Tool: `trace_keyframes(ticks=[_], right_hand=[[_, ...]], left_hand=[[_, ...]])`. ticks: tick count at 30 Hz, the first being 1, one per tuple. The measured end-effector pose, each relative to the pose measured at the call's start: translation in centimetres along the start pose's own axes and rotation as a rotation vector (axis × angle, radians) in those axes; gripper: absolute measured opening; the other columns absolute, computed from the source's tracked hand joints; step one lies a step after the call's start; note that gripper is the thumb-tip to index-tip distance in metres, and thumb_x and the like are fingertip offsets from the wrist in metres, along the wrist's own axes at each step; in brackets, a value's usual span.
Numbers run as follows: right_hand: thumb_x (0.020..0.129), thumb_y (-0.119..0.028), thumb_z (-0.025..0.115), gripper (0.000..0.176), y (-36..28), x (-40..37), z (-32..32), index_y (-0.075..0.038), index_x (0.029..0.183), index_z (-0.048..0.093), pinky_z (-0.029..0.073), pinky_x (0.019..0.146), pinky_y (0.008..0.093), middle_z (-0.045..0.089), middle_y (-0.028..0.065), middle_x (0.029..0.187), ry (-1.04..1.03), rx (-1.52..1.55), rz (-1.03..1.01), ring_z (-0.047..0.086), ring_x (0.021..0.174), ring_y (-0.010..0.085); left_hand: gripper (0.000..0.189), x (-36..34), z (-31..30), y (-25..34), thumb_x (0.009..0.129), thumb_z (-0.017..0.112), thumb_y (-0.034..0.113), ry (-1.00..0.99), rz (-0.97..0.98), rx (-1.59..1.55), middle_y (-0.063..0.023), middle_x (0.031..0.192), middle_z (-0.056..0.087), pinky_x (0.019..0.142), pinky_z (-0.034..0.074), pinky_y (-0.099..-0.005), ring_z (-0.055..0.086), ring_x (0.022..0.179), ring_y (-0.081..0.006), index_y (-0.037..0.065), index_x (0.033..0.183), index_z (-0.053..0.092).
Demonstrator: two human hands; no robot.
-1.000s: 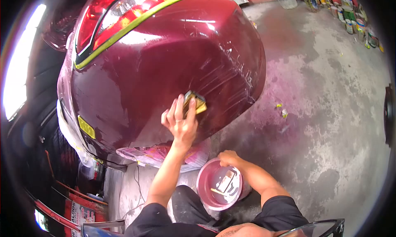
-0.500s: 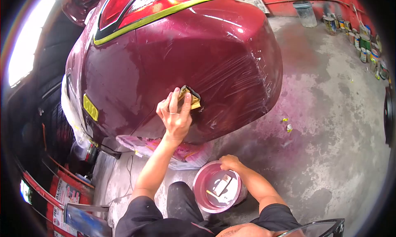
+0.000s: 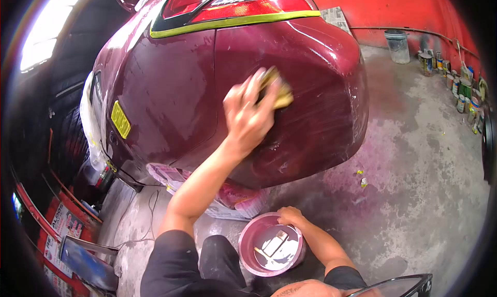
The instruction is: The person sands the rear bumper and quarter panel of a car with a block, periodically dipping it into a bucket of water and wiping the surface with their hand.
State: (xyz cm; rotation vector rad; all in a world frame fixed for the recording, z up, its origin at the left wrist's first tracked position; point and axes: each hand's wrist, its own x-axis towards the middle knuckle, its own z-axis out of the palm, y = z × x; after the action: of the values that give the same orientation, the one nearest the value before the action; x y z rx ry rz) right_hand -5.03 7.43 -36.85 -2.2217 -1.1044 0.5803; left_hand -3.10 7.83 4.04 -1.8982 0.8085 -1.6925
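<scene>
My left hand [image 3: 251, 110] is closed on a yellow-and-dark sanding pad [image 3: 282, 94], blurred by motion, against the wet maroon bumper [image 3: 176, 95]. Faint pale streaks mark the bumper to the right of the pad. Above it, yellow tape [image 3: 233, 23] edges the tail light [image 3: 248, 6]. Low in the view, my right hand [image 3: 291, 216] grips the rim of a pink bucket [image 3: 247, 245], its fingers curled over the edge. Inside the bucket lie a pale block [image 3: 274, 243] and whitish liquid.
Paint cans [image 3: 461, 103] and a grey bucket [image 3: 397, 47] stand along the red wall [image 3: 383, 7]. Plastic-and-paper masking [image 3: 228, 206] hangs beneath the bumper. A blue panel [image 3: 88, 266] is at lower left, with a cable [image 3: 151, 214] on the floor. Small scraps [image 3: 364, 182] lie at right.
My left hand has moved up and to the right across the bumper with the pad. The view has shifted, and my right hand still holds the bucket rim.
</scene>
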Motion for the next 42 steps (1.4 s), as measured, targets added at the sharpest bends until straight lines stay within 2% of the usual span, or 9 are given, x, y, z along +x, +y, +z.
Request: trace_keyframes(ticks=[3, 9, 15, 23, 27, 29, 35, 39, 42], right_hand=[[0.08, -0.03, 0.064, 0.04, -0.9, -0.9, -0.9, -0.016, 0.116, 0.074, 0.055, 0.091, 0.0498, 0.072, 0.0153, 0.115, 0.004, 0.033, -0.023, 0.068, 0.108, 0.0378], [0.078, -0.03, 0.064, 0.039, 0.0, -0.4, 0.7, -0.015, 0.113, 0.075, 0.055, 0.09, 0.0508, 0.073, 0.0156, 0.111, 0.004, 0.042, -0.025, 0.069, 0.105, 0.0382], [0.075, -0.024, 0.066, 0.038, -0.4, 0.4, 0.5, -0.013, 0.109, 0.076, 0.057, 0.086, 0.0493, 0.074, 0.0166, 0.107, 0.034, 0.066, 0.013, 0.071, 0.101, 0.0361], [0.075, -0.024, 0.065, 0.038, 0.4, -0.1, -0.3, -0.011, 0.11, 0.075, 0.057, 0.085, 0.0504, 0.074, 0.0181, 0.106, 0.028, 0.097, -0.044, 0.071, 0.101, 0.0384], [0.074, -0.024, 0.065, 0.041, -0.3, -0.1, 0.4, -0.012, 0.112, 0.075, 0.056, 0.087, 0.0496, 0.073, 0.0183, 0.109, 0.048, 0.039, -0.037, 0.07, 0.105, 0.0376], [0.075, -0.021, 0.067, 0.038, -0.2, 0.2, 0.1, -0.01, 0.11, 0.076, 0.057, 0.088, 0.0471, 0.074, 0.0172, 0.109, -0.005, 0.061, 0.004, 0.071, 0.103, 0.0354], [0.074, -0.018, 0.065, 0.036, -0.2, -1.0, 0.2, -0.008, 0.106, 0.077, 0.057, 0.086, 0.0483, 0.074, 0.0195, 0.105, 0.09, 0.094, 0.003, 0.072, 0.1, 0.0378], [0.074, -0.018, 0.065, 0.035, -0.8, -0.7, -0.5, -0.007, 0.106, 0.077, 0.057, 0.085, 0.0484, 0.074, 0.02, 0.105, 0.069, 0.059, -0.057, 0.071, 0.099, 0.0385], [0.074, -0.025, 0.065, 0.041, 0.4, -0.1, 0.0, -0.011, 0.112, 0.074, 0.056, 0.088, 0.0499, 0.073, 0.0188, 0.111, -0.003, 0.054, 0.023, 0.07, 0.104, 0.0384]], left_hand=[[0.046, 8.3, 3.0, 2.5, 0.082, 0.065, 0.01, 0.026, -0.008, -0.023, -0.011, 0.131, 0.059, 0.098, 0.044, -0.0429, 0.058, 0.115, -0.0276, 0.015, 0.128, 0.067], [0.051, -3.5, -3.4, -5.5, 0.069, 0.07, 0.0, -0.078, 0.052, 0.045, -0.0132, 0.138, 0.062, 0.096, 0.042, -0.0405, 0.061, 0.12, -0.0269, 0.01, 0.118, 0.074], [0.057, 8.8, 2.6, 4.9, 0.075, 0.066, 0.005, -0.165, 0.21, -0.136, -0.0043, 0.142, 0.055, 0.106, 0.039, -0.0453, 0.052, 0.128, -0.0243, 0.022, 0.13, 0.066], [0.05, -1.3, -2.3, -4.1, 0.072, 0.069, 0.001, -0.116, 0.134, 0.032, -0.0118, 0.135, 0.062, 0.102, 0.041, -0.0453, 0.06, 0.12, -0.0281, 0.014, 0.119, 0.074], [0.062, 7.5, 1.6, 2.7, 0.066, 0.072, 0.0, -0.138, 0.15, -0.159, -0.0124, 0.138, 0.057, 0.107, 0.04, -0.0475, 0.054, 0.125, -0.0304, 0.012, 0.127, 0.067], [0.055, 9.9, 4.0, 5.2, 0.075, 0.068, 0.008, -0.159, 0.212, -0.123, -0.0091, 0.14, 0.054, 0.107, 0.041, -0.0472, 0.054, 0.122, -0.0297, 0.015, 0.129, 0.064], [0.057, 3.3, -2.4, -6.2, 0.071, 0.071, 0.002, -0.109, 0.177, 0.056, -0.01, 0.134, 0.063, 0.095, 0.042, -0.0428, 0.062, 0.113, -0.0269, 0.017, 0.126, 0.071], [0.051, 5.6, 0.7, -1.5, 0.073, 0.071, 0.006, -0.062, -0.049, -0.162, -0.0117, 0.132, 0.064, 0.096, 0.042, -0.0432, 0.06, 0.112, -0.0298, 0.014, 0.123, 0.072], [0.042, 9.1, 5.1, 6.3, 0.077, 0.066, 0.011, -0.007, 0.061, -0.063, -0.0106, 0.134, 0.061, 0.098, 0.041, -0.044, 0.057, 0.115, -0.029, 0.015, 0.118, 0.073]])
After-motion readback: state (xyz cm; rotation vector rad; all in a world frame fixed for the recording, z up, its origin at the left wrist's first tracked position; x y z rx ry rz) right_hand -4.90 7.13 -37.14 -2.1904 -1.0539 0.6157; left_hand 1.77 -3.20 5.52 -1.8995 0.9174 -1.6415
